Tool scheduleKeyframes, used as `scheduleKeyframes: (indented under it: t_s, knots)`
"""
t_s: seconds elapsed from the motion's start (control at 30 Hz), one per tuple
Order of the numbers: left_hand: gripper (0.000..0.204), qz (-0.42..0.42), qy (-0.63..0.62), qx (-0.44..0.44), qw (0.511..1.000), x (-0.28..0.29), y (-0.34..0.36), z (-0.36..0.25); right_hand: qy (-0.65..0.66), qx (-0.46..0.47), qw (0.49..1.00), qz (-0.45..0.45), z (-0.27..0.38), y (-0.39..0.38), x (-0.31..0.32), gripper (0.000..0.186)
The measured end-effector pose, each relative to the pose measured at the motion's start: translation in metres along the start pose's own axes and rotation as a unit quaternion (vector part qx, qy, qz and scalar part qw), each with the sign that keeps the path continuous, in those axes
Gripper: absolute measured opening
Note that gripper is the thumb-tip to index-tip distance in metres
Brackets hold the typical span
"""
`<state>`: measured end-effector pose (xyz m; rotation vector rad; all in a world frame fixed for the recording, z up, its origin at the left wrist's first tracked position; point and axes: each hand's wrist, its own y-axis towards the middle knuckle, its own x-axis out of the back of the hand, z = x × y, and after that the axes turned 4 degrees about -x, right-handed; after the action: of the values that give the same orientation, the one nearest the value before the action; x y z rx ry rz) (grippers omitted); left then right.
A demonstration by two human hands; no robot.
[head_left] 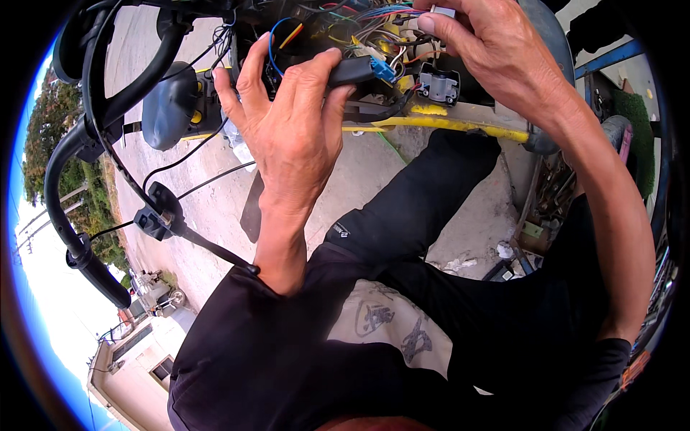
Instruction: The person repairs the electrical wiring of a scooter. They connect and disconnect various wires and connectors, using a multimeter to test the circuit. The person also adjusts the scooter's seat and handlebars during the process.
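Observation:
My left hand (295, 122) is closed on a small black box-shaped electrical module (350, 72), with thumb and forefinger gripping it and the other fingers spread. A blue plug (382, 70) sits at the module's right end. At the upper right my right hand (489, 43) pinches a small pale connector (443, 11), partly hidden by the fingers. Several coloured wires (388, 14) run left from it into the wiring of a yellow and black vehicle frame. Below the right hand lies a square silver-grey part (438, 84) with red and black leads.
A yellow frame bar (460, 127) crosses below the wiring. On the left are a black handlebar (72, 154) with a grip, hanging cables and a lever clamp (159, 212). My leg (417, 197) extends under the frame. Tools and metal pieces (553, 194) crowd a box at right.

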<state>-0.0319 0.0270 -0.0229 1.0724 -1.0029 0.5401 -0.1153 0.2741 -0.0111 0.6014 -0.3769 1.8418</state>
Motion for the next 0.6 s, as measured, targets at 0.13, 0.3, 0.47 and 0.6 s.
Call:
scheduleKeyframes:
  t_s: [0.13,0.3,0.47,0.6]
  knots:
    - [0.047,-0.001,-0.013,-0.002,1.000,0.002,-0.001,-0.002,0.012,0.010,1.000,-0.019,0.001,0.001,0.003,0.023]
    - [0.045,-0.015,-0.029,0.000,0.999,0.009,-0.003,-0.007,0.059,0.080,0.994,-0.042,-0.010,0.009,0.001,0.031]
    - [0.035,-0.083,-0.042,-0.018,0.995,0.014,0.000,-0.018,0.115,0.107,0.987,-0.048,-0.015,0.010,-0.005,0.036]
    - [0.044,-0.098,-0.057,-0.004,0.994,0.009,0.023,-0.035,0.177,0.139,0.973,-0.057,-0.020,0.015,-0.009,0.036]
